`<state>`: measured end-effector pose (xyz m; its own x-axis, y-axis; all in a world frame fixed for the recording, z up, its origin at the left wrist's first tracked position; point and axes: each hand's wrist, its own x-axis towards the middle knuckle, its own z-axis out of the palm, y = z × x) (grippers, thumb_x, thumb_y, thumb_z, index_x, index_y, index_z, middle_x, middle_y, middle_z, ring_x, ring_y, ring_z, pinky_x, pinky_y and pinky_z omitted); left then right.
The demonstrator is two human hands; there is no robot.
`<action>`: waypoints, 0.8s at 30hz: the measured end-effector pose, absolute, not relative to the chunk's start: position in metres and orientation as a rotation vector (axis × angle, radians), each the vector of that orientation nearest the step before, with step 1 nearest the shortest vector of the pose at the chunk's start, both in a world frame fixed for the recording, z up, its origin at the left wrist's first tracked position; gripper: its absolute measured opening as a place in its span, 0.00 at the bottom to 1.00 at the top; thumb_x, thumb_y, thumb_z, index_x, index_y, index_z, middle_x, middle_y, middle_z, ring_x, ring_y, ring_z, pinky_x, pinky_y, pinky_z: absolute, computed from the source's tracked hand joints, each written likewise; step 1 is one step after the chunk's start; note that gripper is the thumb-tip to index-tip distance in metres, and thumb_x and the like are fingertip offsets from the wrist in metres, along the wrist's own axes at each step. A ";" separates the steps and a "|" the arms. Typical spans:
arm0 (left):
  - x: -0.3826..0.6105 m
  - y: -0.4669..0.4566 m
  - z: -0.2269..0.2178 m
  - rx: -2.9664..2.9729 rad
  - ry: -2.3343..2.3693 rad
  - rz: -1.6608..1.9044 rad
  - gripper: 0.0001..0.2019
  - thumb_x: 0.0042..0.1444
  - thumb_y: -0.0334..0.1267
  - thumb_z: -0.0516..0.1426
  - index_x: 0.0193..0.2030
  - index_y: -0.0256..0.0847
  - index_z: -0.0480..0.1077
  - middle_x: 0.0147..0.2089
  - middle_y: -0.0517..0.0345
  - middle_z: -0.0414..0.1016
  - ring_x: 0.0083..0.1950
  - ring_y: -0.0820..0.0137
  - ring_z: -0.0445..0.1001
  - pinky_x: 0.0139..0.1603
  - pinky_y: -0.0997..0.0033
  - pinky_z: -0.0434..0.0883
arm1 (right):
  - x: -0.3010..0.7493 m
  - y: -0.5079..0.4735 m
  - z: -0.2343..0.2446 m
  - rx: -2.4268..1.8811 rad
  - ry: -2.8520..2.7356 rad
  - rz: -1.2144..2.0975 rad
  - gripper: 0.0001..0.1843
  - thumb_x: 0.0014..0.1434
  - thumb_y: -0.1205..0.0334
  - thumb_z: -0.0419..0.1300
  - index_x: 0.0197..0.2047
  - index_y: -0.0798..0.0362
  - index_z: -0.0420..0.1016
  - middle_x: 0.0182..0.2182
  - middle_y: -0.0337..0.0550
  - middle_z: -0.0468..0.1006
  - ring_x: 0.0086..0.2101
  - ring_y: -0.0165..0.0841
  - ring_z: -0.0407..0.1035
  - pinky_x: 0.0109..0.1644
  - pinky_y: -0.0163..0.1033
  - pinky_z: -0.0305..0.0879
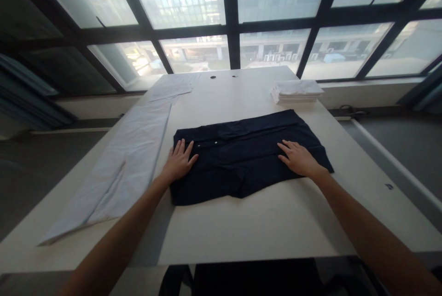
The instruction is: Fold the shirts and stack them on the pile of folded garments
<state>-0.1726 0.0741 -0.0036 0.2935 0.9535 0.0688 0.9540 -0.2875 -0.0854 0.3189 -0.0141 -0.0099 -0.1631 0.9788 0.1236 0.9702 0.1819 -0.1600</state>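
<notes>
A dark navy garment (245,153) lies folded flat in the middle of the white table (241,227), with small white buttons showing near its left end. My left hand (179,162) rests flat on the garment's left edge, fingers spread. On the garment's right part my right hand (299,158) lies palm down with its fingers stretched out. Neither hand holds anything.
A long white cloth (127,158) lies along the table's left side. A stack of folded white cloths (297,91) sits at the far right corner. Papers (172,88) lie at the far left. Large windows stand behind the table.
</notes>
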 end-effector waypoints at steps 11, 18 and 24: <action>-0.178 0.132 -0.004 -2.570 -1.717 -0.100 0.34 0.72 0.53 0.46 0.78 0.39 0.53 0.81 0.40 0.44 0.81 0.49 0.43 0.77 0.43 0.49 | 0.295 -0.031 0.017 -2.085 -2.313 0.006 0.29 0.72 0.52 0.51 0.71 0.55 0.67 0.68 0.60 0.68 0.62 0.56 0.65 0.59 0.60 0.70; -0.169 0.081 0.019 -2.843 -1.349 -0.493 0.30 0.72 0.54 0.49 0.76 0.45 0.59 0.80 0.46 0.52 0.81 0.51 0.46 0.77 0.39 0.50 | 0.313 -0.038 0.004 -1.793 -2.268 -0.033 0.27 0.71 0.56 0.53 0.69 0.56 0.69 0.67 0.59 0.68 0.66 0.51 0.62 0.67 0.59 0.65; -0.191 0.001 0.022 -3.099 -1.057 -0.408 0.25 0.66 0.52 0.61 0.68 0.54 0.71 0.68 0.50 0.71 0.71 0.54 0.65 0.71 0.48 0.66 | 0.360 -0.073 -0.005 -1.411 -2.350 0.063 0.22 0.70 0.55 0.58 0.65 0.47 0.74 0.68 0.50 0.69 0.68 0.48 0.61 0.71 0.59 0.62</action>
<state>-0.1909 0.0011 0.0221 0.7657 0.6173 0.1808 0.5784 -0.7837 0.2263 0.3596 -0.0734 -0.0052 -0.4119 0.8565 0.3110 0.8386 0.4898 -0.2383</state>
